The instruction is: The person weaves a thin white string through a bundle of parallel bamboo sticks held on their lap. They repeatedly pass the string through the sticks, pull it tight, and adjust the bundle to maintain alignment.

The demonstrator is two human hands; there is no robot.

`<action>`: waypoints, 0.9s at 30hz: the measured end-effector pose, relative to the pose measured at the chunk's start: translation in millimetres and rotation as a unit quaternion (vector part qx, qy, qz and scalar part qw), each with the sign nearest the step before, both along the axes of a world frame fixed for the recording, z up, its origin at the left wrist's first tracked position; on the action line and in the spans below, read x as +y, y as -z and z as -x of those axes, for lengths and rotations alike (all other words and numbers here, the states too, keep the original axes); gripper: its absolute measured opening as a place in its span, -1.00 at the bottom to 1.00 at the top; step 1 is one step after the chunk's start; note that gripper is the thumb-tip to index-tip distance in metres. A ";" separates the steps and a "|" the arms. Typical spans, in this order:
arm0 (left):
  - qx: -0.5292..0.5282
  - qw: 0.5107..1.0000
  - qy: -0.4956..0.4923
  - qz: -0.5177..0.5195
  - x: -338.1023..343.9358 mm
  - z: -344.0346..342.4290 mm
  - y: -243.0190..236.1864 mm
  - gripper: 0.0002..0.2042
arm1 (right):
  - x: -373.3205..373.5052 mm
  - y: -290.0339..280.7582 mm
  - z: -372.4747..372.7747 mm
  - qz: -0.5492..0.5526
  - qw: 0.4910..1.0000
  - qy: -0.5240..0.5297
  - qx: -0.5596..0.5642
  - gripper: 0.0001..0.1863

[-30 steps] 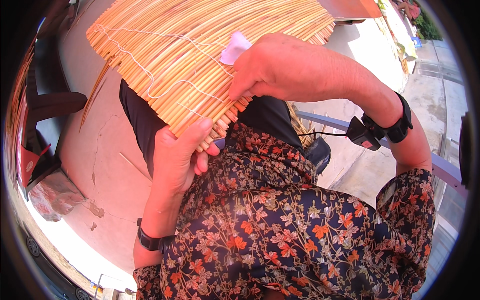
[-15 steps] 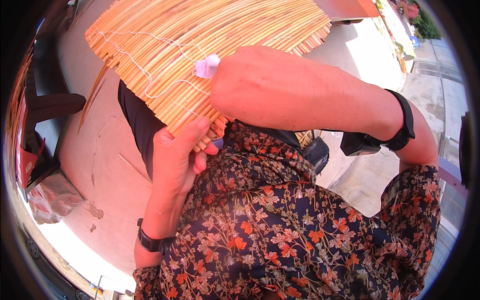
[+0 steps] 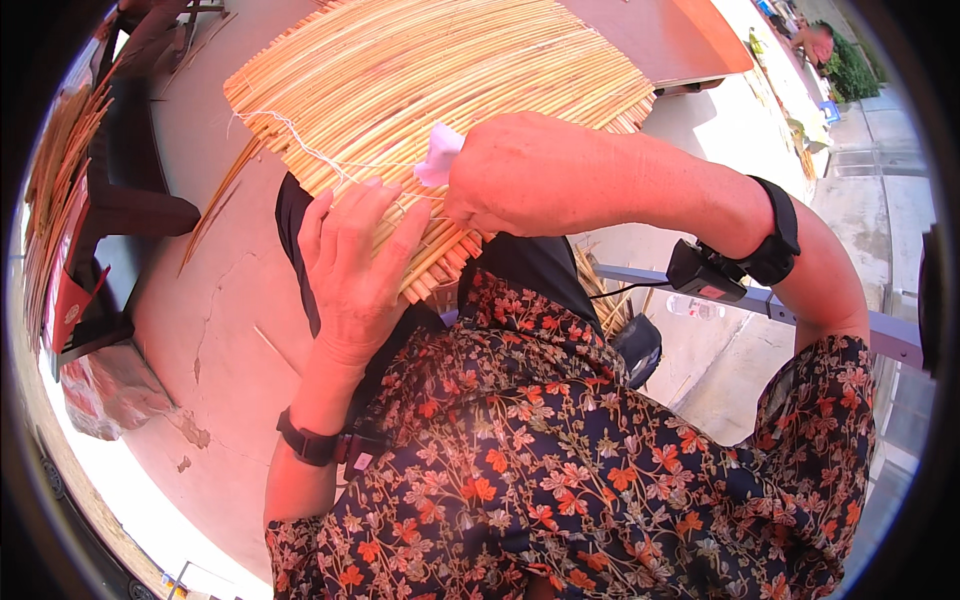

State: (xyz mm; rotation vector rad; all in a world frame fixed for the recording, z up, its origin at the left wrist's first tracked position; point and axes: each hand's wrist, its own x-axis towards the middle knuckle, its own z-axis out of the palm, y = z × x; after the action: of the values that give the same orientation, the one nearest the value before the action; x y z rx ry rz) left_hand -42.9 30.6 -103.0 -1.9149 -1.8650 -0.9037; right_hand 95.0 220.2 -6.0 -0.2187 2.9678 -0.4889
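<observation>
A mat of straight pale-yellow reeds rests over my dark-trousered legs, with white thread running loosely across it. My left hand lies on the mat's near part, fingers stretched out and slightly apart, thumb hidden. Just right of it, my right hand is closed at the mat's near right part, back uppermost; what its fingertips hold is hidden. A small lilac piece of cloth or paper shows beside its knuckles.
Dark furniture with loose reeds stands at left, beside a wrapped lump. A reddish table is beyond the mat. A metal bar and plastic bottle are at right. Another person sits far back.
My left hand has left the mat's edge grip and moved up onto its top. My right hand moved left and down, then slightly right. The mat has shifted a little rightward.
</observation>
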 end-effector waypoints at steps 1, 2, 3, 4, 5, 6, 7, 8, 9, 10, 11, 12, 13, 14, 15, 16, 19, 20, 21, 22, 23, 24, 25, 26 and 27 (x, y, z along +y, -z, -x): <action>-0.001 1.000 0.023 0.001 10.8 -2.5 2.2 -0.70 | 2.8 2.5 -1.2 -0.006 0.999 0.003 -0.038 -0.85; 0.002 0.998 0.052 -0.019 18.7 0.2 -7.1 -0.71 | 6.8 -7.2 0.6 0.044 0.998 0.010 -0.046 -0.85; 0.012 0.997 0.078 -0.025 25.6 3.1 -15.8 -0.72 | 14.0 -17.0 -0.9 0.080 0.993 0.025 -0.080 -0.86; 0.032 0.992 0.110 -0.047 32.8 6.5 -28.0 -0.74 | 20.1 -31.2 -2.6 0.089 0.986 0.050 -0.133 -0.86; 0.045 0.989 0.118 -0.082 39.9 13.1 -43.3 -0.67 | 26.3 -48.7 -5.0 0.133 0.980 0.069 -0.132 -0.86; 0.027 0.985 0.137 -0.096 45.9 19.2 -59.6 -0.63 | 33.2 -69.5 -8.1 0.153 0.972 0.099 -0.150 -0.86; 0.017 0.980 0.158 -0.118 50.9 25.4 -80.0 -0.59 | 36.2 -94.1 -8.6 0.179 0.965 0.115 -0.153 -0.85; 0.003 0.978 0.174 -0.118 66.3 29.3 -91.5 -0.54 | 45.0 -106.6 -8.3 0.177 0.961 0.137 -0.163 -0.85; 0.008 0.968 0.192 -0.162 74.8 36.0 -111.9 -0.44 | 45.5 -129.4 -5.4 0.177 0.960 0.146 -0.162 -0.84; -0.017 0.960 0.206 -0.189 79.1 38.6 -128.8 -0.33 | 48.0 -150.5 -3.9 0.167 0.961 0.152 -0.158 -0.84; -0.052 0.953 0.219 -0.204 81.1 40.5 -144.8 -0.22 | 49.2 -170.8 -2.7 0.178 0.962 0.149 -0.143 -0.87; -0.094 0.942 0.242 -0.212 83.3 42.9 -162.0 -0.14 | 49.5 -187.9 -2.0 0.182 0.957 0.177 -0.138 -0.87; -0.078 0.946 0.224 -0.222 85.2 45.5 -179.0 -0.05 | 49.2 -204.1 -3.2 0.198 0.955 0.183 -0.121 -0.87; -0.071 0.948 0.215 -0.224 85.9 48.6 -195.1 0.02 | 49.0 -217.5 -4.6 0.229 0.955 0.164 -0.096 -0.88; -0.066 0.946 0.213 -0.233 86.1 47.7 -209.8 0.06 | 48.0 -224.7 -8.4 0.236 0.953 0.179 -0.062 -0.89; -0.038 0.955 0.207 -0.211 86.0 48.8 -222.3 0.09 | 48.3 -229.4 -9.8 0.236 0.951 0.194 -0.053 -0.87; -0.043 0.950 0.234 -0.202 96.2 43.1 -243.8 -0.04 | 54.4 -228.4 -14.4 0.287 0.937 0.199 -0.031 -0.81; -0.010 0.966 0.225 -0.130 100.1 45.4 -249.8 -0.01 | 57.2 -226.0 -17.2 0.293 0.934 0.201 -0.036 -0.81; 0.021 0.975 0.214 -0.056 102.1 51.5 -258.4 0.04 | 59.2 -222.7 -20.4 0.300 0.931 0.202 -0.042 -0.81; 0.044 0.975 0.217 -0.024 105.6 53.7 -262.8 0.05 | 61.4 -219.5 -23.9 0.319 0.928 0.189 -0.043 -0.81; 0.067 0.973 0.220 0.009 109.0 55.2 -266.6 0.06 | 63.8 -216.3 -25.5 0.320 0.930 0.178 -0.042 -0.81; 0.081 0.968 0.237 -0.001 111.8 55.5 -269.1 0.03 | 65.5 -213.0 -27.9 0.327 0.922 0.204 -0.038 -0.81; 0.094 0.963 0.253 -0.012 114.9 56.2 -271.9 0.01 | 66.4 -210.0 -30.0 0.346 0.914 0.211 -0.028 -0.81; 0.096 0.958 0.269 -0.021 118.6 56.8 -274.9 -0.01 | 67.6 -207.6 -31.7 0.364 0.906 0.216 -0.017 -0.82; 0.098 0.953 0.286 -0.029 122.1 57.3 -278.7 -0.03 | 67.4 -205.9 -34.9 0.400 0.891 0.215 0.005 -0.82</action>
State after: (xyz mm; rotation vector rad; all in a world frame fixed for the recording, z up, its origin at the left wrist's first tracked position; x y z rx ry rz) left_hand -100.2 152.7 175.7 -2.4524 -1.1676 -0.8643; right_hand 129.9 287.6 200.0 0.3828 2.6178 -1.7423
